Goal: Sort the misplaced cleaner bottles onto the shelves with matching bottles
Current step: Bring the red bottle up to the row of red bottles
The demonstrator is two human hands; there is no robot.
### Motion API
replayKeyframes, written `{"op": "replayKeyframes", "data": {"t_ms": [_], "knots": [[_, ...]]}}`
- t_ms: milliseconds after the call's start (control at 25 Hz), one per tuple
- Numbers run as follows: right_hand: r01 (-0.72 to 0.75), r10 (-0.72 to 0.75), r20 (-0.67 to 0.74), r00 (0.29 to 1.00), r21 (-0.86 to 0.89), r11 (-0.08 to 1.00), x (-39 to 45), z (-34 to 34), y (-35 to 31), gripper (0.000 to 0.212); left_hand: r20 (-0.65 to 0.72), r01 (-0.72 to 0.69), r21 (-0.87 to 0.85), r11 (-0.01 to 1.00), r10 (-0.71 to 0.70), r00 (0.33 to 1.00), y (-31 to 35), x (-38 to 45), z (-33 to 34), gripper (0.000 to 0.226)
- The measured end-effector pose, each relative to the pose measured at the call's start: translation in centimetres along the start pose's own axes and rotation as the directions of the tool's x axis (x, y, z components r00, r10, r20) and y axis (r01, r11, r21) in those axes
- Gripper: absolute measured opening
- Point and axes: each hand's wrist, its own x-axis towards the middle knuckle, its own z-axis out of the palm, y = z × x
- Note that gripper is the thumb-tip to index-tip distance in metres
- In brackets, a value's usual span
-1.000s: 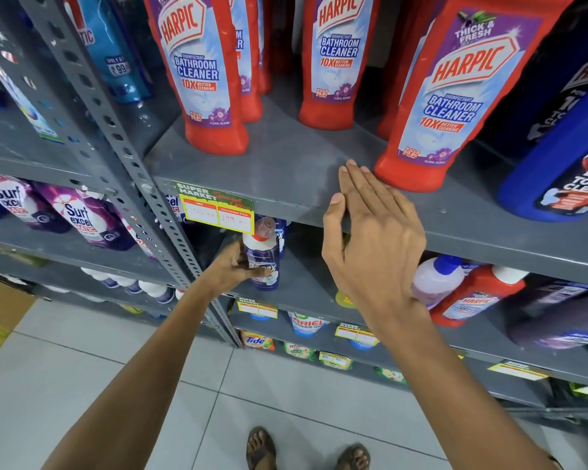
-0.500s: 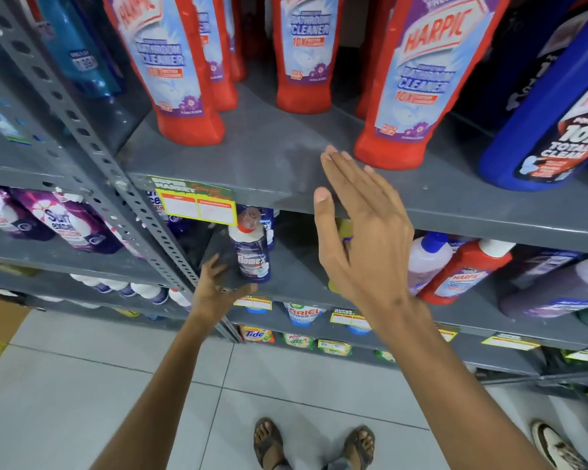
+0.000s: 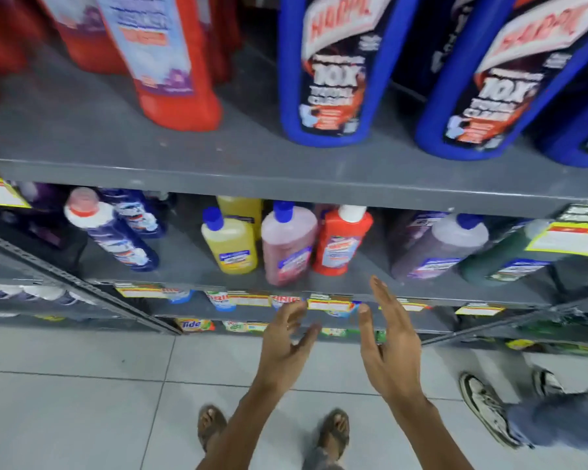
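My left hand (image 3: 287,344) and my right hand (image 3: 389,340) hang empty with fingers apart, side by side just below the front edge of the second shelf (image 3: 353,293). On that shelf stand a small red Harpic bottle (image 3: 340,245) with a white cap, a pink bottle (image 3: 287,245) and a yellow bottle (image 3: 230,244) with blue caps. A dark blue Domex bottle (image 3: 116,235) stands further left. Big red Harpic bottles (image 3: 170,62) and blue Harpic bottles (image 3: 330,69) fill the top shelf (image 3: 218,178).
Purple and dark green bottles (image 3: 442,249) stand at the right of the second shelf. Price tags (image 3: 574,237) hang on shelf edges. Lower shelves hold Ariel and Tide packs (image 3: 192,324). Another person's shoes (image 3: 486,405) stand on the tiled floor at right; my sandalled feet (image 3: 333,432) are below.
The view has swung to the right along the shelves. My left hand has let go of the Domex bottle and moved right. My right hand has dropped from the top shelf to below the second shelf.
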Motion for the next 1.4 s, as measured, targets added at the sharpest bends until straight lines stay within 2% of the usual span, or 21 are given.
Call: {"op": "replayKeyframes", "data": {"t_ms": [120,240,440,560,760,1040,1280,1400], "knots": [[-0.021,0.025,0.1,0.995,-0.038,0.999,2.4,0.1,6.0,0.061,-0.103,-0.156,-0.012,0.988,0.154,0.983,2.8,1.4,5.6,0.059],[0.058,-0.048,0.168,0.985,-0.056,0.997,4.8,1.8,9.3,0.062,-0.207,-0.182,-0.007,0.983,0.177,0.962,4.6,3.8,8.5,0.083],[0.097,-0.081,0.149,0.985,-0.104,0.99,6.7,6.4,12.5,0.064,-0.302,-0.094,-0.039,0.995,0.077,0.95,4.1,8.2,11.4,0.076],[0.207,-0.182,0.126,0.975,-0.222,0.953,7.2,8.0,13.9,0.062,-0.347,-0.124,-0.029,0.992,0.106,0.932,3.3,9.5,12.1,0.074],[0.218,-0.182,0.13,0.975,-0.37,0.903,7.6,9.4,15.2,0.064,-0.334,-0.128,-0.054,0.99,0.103,0.937,2.1,10.3,12.0,0.07],[0.21,-0.178,0.117,0.977,-0.387,0.898,7.6,10.0,15.9,0.064,-0.305,-0.172,-0.004,0.985,0.163,0.938,1.7,10.9,10.8,0.058],[0.202,-0.171,0.134,0.976,-0.265,0.943,7.4,8.6,14.8,0.06,-0.227,-0.216,0.033,0.976,0.218,0.949,1.9,9.9,9.0,0.056],[0.229,-0.21,0.13,0.969,-0.15,0.962,6.5,6.4,13.0,0.058,-0.17,-0.192,-0.089,0.977,0.175,0.97,1.9,7.0,6.6,0.053]]}}
